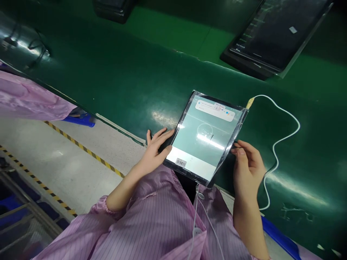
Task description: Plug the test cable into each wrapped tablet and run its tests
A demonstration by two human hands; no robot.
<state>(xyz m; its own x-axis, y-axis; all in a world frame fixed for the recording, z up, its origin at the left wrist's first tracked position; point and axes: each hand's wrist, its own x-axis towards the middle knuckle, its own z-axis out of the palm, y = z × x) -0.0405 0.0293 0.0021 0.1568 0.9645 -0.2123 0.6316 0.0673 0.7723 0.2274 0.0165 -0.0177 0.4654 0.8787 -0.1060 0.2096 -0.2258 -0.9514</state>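
A tablet (208,135) with its screen lit, under a loose clear film, lies tilted at the front of the green bench. A barcode sticker (181,162) is on its lower left. My left hand (158,148) grips the tablet's left edge, thumb over the front and fingers along the side. Beside the right edge, my right hand (248,162) has its thumb and forefinger pinched together; what they hold, if anything, is hidden. A white cable (294,133) with a yellow end (250,103) meets the upper right corner. Thin white earphone-like wires (195,209) hang from the lower edge.
Stacked dark tablets (271,39) sit at the back right, and another dark stack (114,9) at the back. Black cables (35,47) lie far left. A person's pink sleeve (32,95) shows at the left, over a floor with yellow-black tape (84,148).
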